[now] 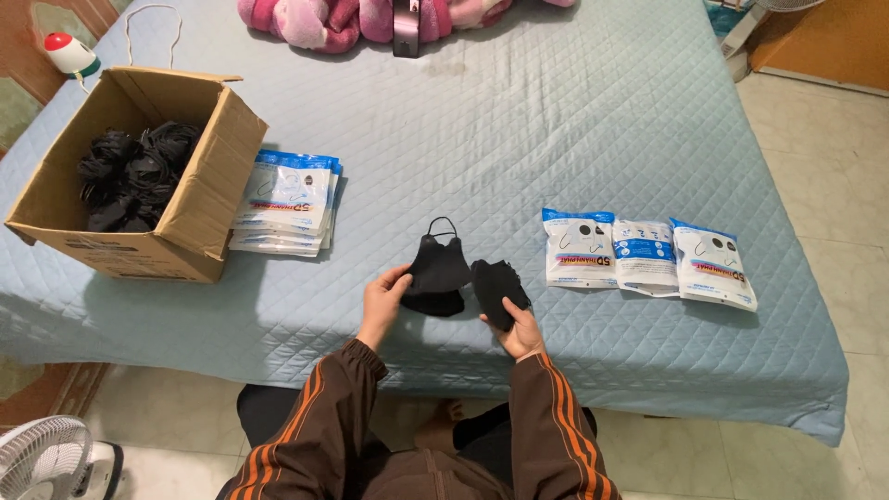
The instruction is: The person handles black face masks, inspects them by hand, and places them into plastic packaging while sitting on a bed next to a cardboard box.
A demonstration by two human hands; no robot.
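Observation:
My left hand point(384, 301) holds a black face mask point(437, 270) by its left edge, just above the light blue quilted bed cover point(556, 120); an ear loop sticks up at the mask's top. My right hand point(520, 331) grips a small stack of black masks point(498, 289) to the right of it. The two touch or nearly touch in the middle. Both sleeves are brown with orange stripes.
An open cardboard box point(199, 199) of black masks stands at the left, with a pile of white and blue flat packets point(287, 204) beside it. Three filled packets point(648, 257) lie in a row at the right. A pink blanket point(333, 18) lies at the far edge; a fan point(46, 458) stands on the floor.

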